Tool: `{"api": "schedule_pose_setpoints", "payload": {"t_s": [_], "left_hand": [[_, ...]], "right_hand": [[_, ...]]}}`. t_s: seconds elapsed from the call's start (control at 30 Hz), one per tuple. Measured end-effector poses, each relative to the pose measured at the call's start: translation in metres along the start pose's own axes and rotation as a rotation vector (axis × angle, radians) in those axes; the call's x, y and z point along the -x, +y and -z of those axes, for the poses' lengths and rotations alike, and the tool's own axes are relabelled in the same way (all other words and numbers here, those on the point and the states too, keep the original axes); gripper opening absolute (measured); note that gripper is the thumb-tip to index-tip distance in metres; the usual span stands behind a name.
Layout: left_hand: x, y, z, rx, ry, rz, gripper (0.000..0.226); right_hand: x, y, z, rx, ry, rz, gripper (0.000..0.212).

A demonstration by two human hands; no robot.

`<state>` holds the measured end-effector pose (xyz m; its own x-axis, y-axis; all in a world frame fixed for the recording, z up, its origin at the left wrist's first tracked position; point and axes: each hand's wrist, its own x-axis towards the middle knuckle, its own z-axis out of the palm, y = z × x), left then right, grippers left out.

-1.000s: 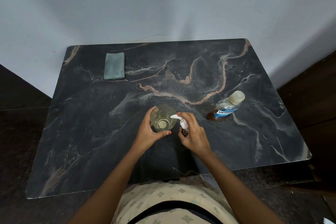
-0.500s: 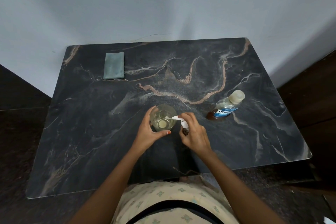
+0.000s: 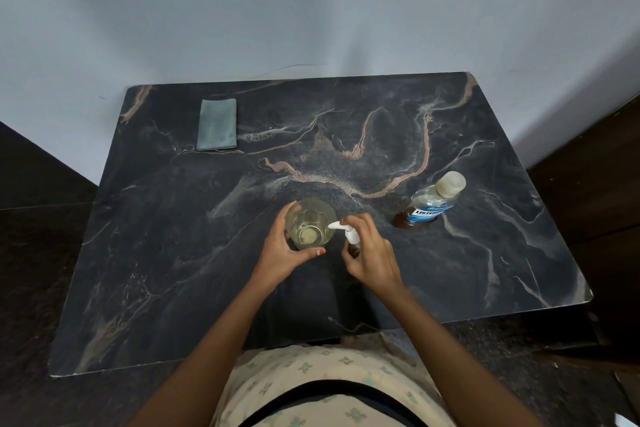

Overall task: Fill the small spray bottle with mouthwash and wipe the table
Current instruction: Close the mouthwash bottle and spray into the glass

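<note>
A clear glass [image 3: 310, 224] with a little pale liquid stands upright near the middle of the dark marble table [image 3: 173, 253]. My left hand [image 3: 284, 253] wraps around its near left side. Just to the right, my right hand [image 3: 372, 255] grips the small spray bottle [image 3: 351, 237]; its white pump head points left toward the glass rim, and its body is mostly hidden by my fingers. The mouthwash bottle [image 3: 431, 204], clear with a blue label and its cap on, stands to the right. A folded grey-green cloth [image 3: 217, 124] lies at the far left.
A pale wall [image 3: 311, 10] runs behind the table's far edge. Dark floor [image 3: 41, 184] surrounds the table on the left and right. My torso in a patterned garment [image 3: 329, 381] presses against the near edge.
The spray bottle's nozzle has shifted slightly left, closer to the glass rim. Both hands otherwise hold their places.
</note>
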<state>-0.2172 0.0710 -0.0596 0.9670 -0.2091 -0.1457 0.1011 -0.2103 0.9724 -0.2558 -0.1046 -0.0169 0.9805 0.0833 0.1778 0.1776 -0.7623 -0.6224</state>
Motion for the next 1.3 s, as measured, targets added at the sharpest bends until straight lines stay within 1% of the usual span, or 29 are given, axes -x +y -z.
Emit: {"api": "schedule_pose_setpoints", "payload": {"t_s": [0.1, 0.2, 0.4, 0.53, 0.63, 0.83, 1.07, 1.3], "left_hand": [[-0.0004, 0.0007, -0.0007, 0.008, 0.003, -0.002, 0.093], [0.0001, 0.0019, -0.0007, 0.012, 0.004, -0.002, 0.092], [0.001, 0.0042, -0.0009, 0.005, 0.005, 0.0, 0.093], [0.0011, 0.0051, -0.0007, 0.002, 0.004, 0.001, 0.093], [0.001, 0.0052, -0.0004, 0.006, 0.001, 0.001, 0.093], [0.0009, 0.0043, -0.0005, 0.006, 0.001, 0.001, 0.093], [0.001, 0.003, 0.0, -0.001, -0.012, 0.006, 0.095], [0.0005, 0.0016, 0.0, 0.006, -0.009, 0.014, 0.095]], "right_hand": [[0.0003, 0.0, -0.0006, -0.03, 0.025, -0.015, 0.062], [-0.0005, -0.0011, -0.0001, -0.033, 0.036, -0.009, 0.066], [-0.0005, -0.0018, 0.0003, 0.009, 0.042, 0.025, 0.059], [-0.0012, -0.0019, -0.0007, 0.009, 0.061, -0.016, 0.064], [-0.0015, -0.0022, -0.0005, 0.014, 0.057, -0.006, 0.067], [-0.0012, -0.0029, 0.0016, 0.031, 0.033, 0.032, 0.062], [-0.002, -0.0038, 0.0013, 0.014, 0.027, -0.017, 0.067], [-0.0014, -0.005, 0.0036, 0.067, 0.015, 0.008, 0.061]]}}
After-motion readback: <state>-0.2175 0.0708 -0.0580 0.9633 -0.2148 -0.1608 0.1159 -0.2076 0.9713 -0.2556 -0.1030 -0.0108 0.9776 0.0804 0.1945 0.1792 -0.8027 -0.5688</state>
